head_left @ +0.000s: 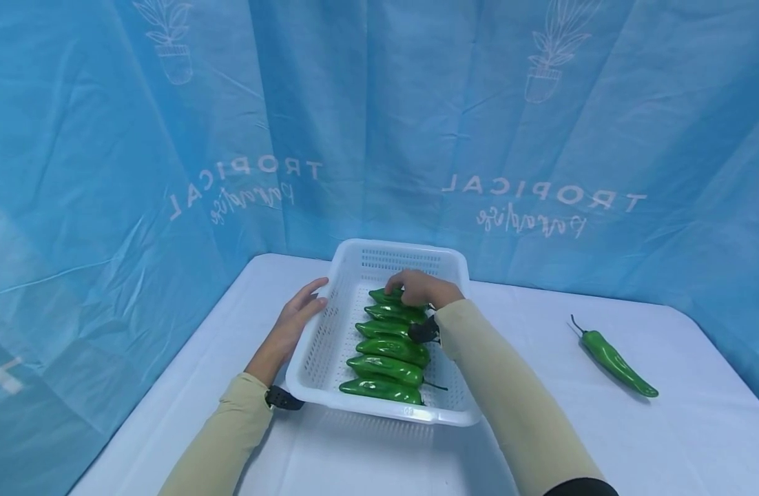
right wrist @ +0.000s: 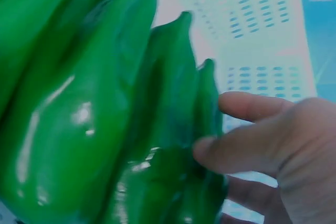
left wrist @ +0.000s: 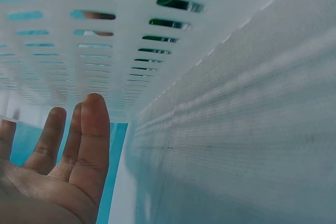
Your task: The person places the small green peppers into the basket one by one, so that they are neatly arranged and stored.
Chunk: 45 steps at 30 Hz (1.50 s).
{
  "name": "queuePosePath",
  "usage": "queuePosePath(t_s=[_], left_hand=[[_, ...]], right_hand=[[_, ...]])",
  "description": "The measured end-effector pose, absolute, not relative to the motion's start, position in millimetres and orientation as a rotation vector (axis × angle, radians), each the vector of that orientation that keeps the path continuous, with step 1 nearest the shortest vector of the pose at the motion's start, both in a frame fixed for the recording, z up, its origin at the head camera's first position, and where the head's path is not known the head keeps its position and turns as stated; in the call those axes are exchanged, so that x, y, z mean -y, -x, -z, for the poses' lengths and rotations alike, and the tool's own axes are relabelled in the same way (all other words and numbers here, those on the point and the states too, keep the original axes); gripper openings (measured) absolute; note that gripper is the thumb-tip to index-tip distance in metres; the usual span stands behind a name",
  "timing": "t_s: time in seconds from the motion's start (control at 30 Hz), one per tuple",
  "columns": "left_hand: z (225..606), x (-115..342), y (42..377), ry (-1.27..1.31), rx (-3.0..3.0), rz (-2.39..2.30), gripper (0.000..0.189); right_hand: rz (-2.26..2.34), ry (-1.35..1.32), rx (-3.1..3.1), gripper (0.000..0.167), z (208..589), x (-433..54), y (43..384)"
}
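A white plastic basket [head_left: 404, 258] with slotted walls stands on the table, several green chili peppers [head_left: 388, 348] lying in a row inside it. My right hand [head_left: 417, 286] reaches into its far end and pinches the farthest green chili pepper [right wrist: 207, 100] between thumb and fingers; the right wrist view shows the thumb [right wrist: 210, 153] on that pepper's near side. At the basket's left wall is my left hand [head_left: 295, 317], its fingers extended with the fingertips right at the rim. In the left wrist view these fingers [left wrist: 93, 135] are straight beside the slotted wall.
One more green chili pepper [head_left: 615, 362] lies by itself on the white-covered table [head_left: 541, 324], right of the basket. Blue printed curtains [head_left: 410, 138] hang behind the table and along its left side.
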<state>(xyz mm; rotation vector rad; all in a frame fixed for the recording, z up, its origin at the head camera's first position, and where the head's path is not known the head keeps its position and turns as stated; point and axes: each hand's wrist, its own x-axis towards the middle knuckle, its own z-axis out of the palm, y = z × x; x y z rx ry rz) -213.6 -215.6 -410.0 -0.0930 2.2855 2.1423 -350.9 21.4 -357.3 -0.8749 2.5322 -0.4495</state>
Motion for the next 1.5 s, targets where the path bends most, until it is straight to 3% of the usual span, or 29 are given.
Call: queuePosePath(t_s=[0.4,0.83,1.17,1.5], left_hand=[[409,223,210,0.132,-2.315,-2.111,0.059],[407,228,207,0.127,-2.317,-2.109,0.059],[409,219,210,0.092,-2.294,-2.108,0.06],[406,213,212,0.078,-2.307,-2.099,0.059]], right_hand=[[0.371,1.084,-2.469,0.043,323,-35,338],[0.372,1.296,-2.583,0.037,288,-103,293],[0.45,1.216,-2.768,0.035,296,-198,253],[0.51,0.966,-2.893,0.036,316,-286,233]])
